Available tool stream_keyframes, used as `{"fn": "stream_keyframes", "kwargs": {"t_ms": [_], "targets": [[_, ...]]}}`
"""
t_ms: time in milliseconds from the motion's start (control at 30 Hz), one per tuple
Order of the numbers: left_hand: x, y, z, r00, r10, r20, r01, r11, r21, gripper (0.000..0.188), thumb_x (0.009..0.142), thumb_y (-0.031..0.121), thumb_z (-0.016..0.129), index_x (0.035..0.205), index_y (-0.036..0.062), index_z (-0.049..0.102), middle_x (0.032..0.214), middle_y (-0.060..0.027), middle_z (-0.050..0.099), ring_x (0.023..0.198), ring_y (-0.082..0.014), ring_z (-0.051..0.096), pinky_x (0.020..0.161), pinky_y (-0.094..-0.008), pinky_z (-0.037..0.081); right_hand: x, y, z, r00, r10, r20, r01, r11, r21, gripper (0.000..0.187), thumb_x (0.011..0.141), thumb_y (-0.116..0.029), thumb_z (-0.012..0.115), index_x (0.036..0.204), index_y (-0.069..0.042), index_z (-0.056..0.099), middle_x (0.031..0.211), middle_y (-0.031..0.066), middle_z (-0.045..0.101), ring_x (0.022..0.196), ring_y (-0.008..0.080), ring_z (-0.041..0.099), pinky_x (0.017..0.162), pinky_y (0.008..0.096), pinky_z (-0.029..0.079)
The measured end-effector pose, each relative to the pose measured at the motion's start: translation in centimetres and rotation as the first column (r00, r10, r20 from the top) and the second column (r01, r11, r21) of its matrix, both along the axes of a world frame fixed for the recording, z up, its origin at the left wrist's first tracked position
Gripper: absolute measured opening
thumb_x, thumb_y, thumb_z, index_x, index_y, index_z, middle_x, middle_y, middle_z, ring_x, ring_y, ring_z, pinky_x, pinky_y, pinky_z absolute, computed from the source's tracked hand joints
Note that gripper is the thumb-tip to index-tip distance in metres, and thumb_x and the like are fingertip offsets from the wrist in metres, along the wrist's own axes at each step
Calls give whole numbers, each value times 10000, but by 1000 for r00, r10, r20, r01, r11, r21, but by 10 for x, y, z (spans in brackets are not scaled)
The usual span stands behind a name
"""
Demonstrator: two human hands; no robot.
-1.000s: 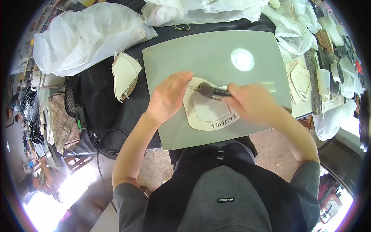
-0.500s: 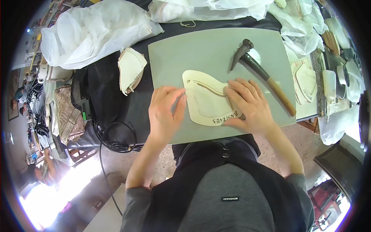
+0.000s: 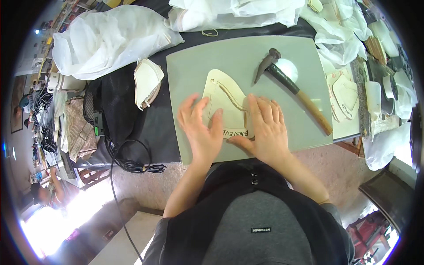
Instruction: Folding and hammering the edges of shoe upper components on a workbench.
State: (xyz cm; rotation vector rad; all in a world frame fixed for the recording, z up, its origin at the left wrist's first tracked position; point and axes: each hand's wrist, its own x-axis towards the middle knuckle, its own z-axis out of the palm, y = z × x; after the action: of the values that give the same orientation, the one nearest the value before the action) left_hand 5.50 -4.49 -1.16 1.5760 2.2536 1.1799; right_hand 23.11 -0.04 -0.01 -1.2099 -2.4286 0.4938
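Note:
A cream card pattern piece with a curved slot, a pencilled outline and lettering along its lower edge lies flat on a grey-green board. At its left edge is my left hand, fingers apart, with the thumb over the card. My right hand rests at the right side, fingers stretched out along the edge and thumb at the lower corner. Neither hand grips anything. Farther right on the board lies a hammer with a dark head and wooden handle, its head toward the far side.
White plastic bags line the far side. Left of the board sit stacked cream pieces, a black bag and a coiled black cable. More card patterns and a white bottle are at the right.
The card pattern piece has turned clockwise and shifted slightly left, so its lower edge is nearly level. My right hand has moved left with it; my left hand has come over the card's edge.

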Motion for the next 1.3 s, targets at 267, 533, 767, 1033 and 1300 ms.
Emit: {"fn": "stream_keyframes", "kwargs": {"t_ms": [267,533,767,1033,1300], "targets": [[2,1,-2,978,-20,-207,19,1000,-8,201,852,98,747,1038,24,726,1316,-121,582,1275,-352,469,1095,-472,343,0,2,0,999,4,-35,-4,1000,4,1077,721,-578,819,1492,46,400,1398,179,498,1328,389,454,1174,557,316],[-6,22,1,999,-34,-24,32,997,-67,131,851,55,724,980,44,705,1231,-100,632,1288,-327,467,1088,-457,343,0,1,3,1000,-11,2,11,1000,-9,1016,750,-573,792,1463,54,432,1394,169,504,1358,334,449,1190,519,304],[17,7,15,951,-307,-34,309,949,70,105,928,-13,616,1024,28,613,1135,-150,646,998,-289,636,944,-380,446,3,1,-5,999,-21,-35,21,1000,15,1029,772,-590,766,1480,63,403,1391,180,502,1366,334,439,1193,524,298],[-75,118,30,825,48,564,-157,977,147,440,950,47,663,1339,-40,476,1162,-159,669,985,-175,657,808,-308,534,1,2,6,998,17,-63,-20,999,-47,1011,754,-586,783,1491,6,424,1401,153,500,1379,330,424,1194,520,302],[-107,76,23,940,-40,-339,159,931,330,297,878,32,731,1162,-12,655,1197,-187,681,1106,-365,656,938,-434,529,7,3,1,995,40,-88,-40,999,5,982,670,-505,856,1438,-12,492,1369,153,529,1313,380,469,1136,540,359]]}}
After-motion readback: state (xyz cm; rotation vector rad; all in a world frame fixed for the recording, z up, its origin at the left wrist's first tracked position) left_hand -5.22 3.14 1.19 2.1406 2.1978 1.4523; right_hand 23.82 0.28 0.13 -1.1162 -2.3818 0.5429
